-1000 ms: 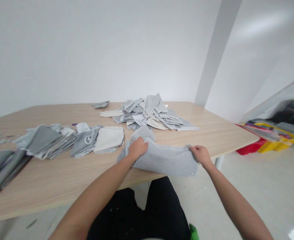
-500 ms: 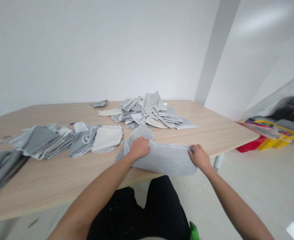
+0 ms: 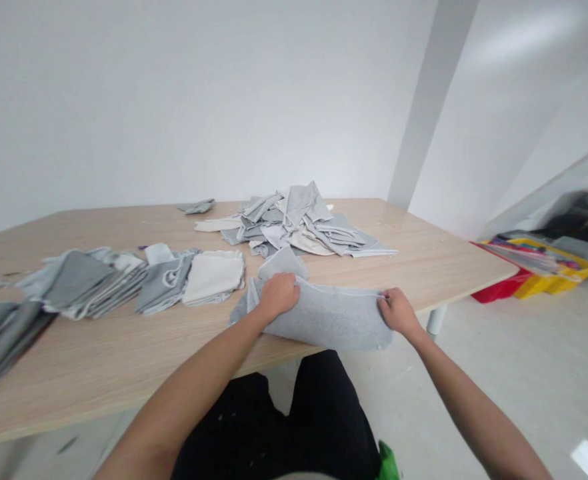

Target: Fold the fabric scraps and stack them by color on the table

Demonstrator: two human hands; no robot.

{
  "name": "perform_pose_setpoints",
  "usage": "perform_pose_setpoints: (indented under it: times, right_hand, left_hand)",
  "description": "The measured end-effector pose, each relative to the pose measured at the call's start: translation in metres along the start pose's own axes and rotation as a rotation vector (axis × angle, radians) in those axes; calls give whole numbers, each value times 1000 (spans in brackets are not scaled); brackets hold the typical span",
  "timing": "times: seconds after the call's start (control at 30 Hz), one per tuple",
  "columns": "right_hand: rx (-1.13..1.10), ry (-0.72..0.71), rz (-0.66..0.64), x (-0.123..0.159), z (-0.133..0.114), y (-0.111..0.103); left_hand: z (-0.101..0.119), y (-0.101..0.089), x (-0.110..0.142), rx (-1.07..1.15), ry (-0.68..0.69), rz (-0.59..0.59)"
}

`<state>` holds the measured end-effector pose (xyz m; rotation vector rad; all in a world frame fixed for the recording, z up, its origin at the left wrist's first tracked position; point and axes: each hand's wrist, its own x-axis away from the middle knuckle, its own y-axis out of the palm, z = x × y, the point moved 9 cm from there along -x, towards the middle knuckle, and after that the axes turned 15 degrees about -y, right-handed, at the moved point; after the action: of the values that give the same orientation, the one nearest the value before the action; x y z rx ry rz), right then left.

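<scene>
I see the grey rectangular cloth [image 3: 337,319] overhanging the pale wooden table's [image 3: 114,363] front edge; my left hand [image 3: 280,295] clasps it, my right hand [image 3: 397,310] pinches its corner, fingers curled tighter than before.

Left hand [image 3: 280,295], right hand [image 3: 398,310] and forearms [image 3: 209,363] bare; black trousers [image 3: 279,437], few pale specks [image 3: 220,418] on left thigh; green patch [image 3: 388,461] beside right thigh, unclear what.

White wall [image 3: 174,100], wood-toned table [image 3: 124,360], floor [image 3: 514,387] perhaps tiled.
</scene>
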<state>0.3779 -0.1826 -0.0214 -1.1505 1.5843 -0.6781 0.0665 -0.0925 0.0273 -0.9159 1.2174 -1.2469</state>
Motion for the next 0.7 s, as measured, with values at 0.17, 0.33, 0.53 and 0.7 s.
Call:
perform_pose_setpoints:
  times: [0.17, 0.33, 0.53, 0.7]
  right_hand:
    - [-86, 115, 32, -6, 17, -5]
    - [-32, 182, 9, -21, 22, -7]
    - [68, 214, -53, -31, 15, 1]
    - [118, 244, -104, -36, 12, 7]
  left_hand:
    - [-13, -2, -12, 7, -91, 38]
    - [-16, 1, -23, 19, -154, 44]
    - [-24, 15, -34, 38, -241, -16]
    - [-30, 27, -41, 53, -275, -65]
